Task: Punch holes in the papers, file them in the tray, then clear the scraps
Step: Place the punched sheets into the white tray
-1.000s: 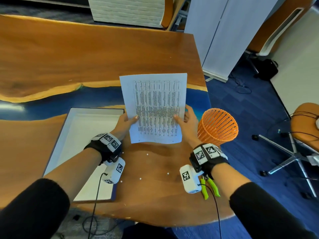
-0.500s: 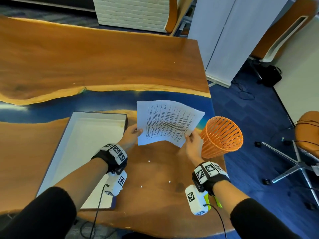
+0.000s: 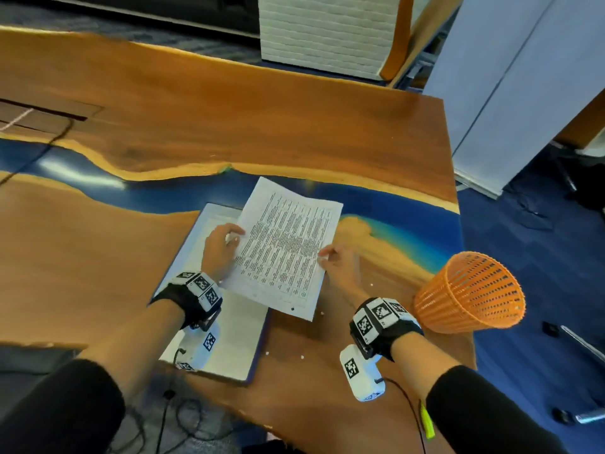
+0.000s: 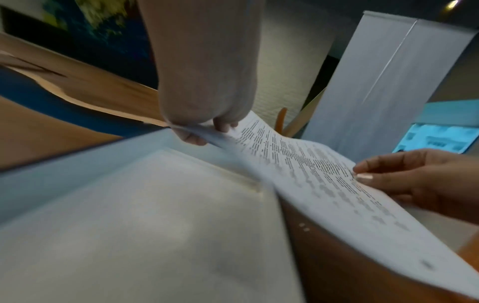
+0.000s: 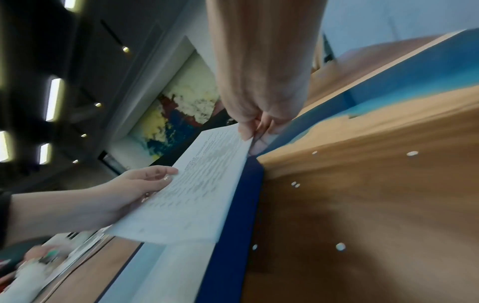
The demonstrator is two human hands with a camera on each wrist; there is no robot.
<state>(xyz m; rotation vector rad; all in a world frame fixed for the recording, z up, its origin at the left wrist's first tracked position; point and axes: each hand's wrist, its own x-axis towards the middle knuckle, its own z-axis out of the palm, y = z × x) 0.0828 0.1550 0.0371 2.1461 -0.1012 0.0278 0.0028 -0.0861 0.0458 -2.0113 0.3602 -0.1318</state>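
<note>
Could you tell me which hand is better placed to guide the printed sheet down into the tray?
Left, probably. The left hand already hovers over the tray, pinching the sheet there, while the right hand holds the opposite edge above the table, outside the tray.

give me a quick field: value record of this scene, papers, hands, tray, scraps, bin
papers: printed sheets held tilted, partly over the tray, a punched hole near the lower edge
left hand: pinches the left edge
right hand: pinches the right edge
tray: flat white tray with a blue outer rim, on the table
scraps: small white dots scattered on the wood right of the tray
bin: orange mesh basket at the table's right edge
</note>
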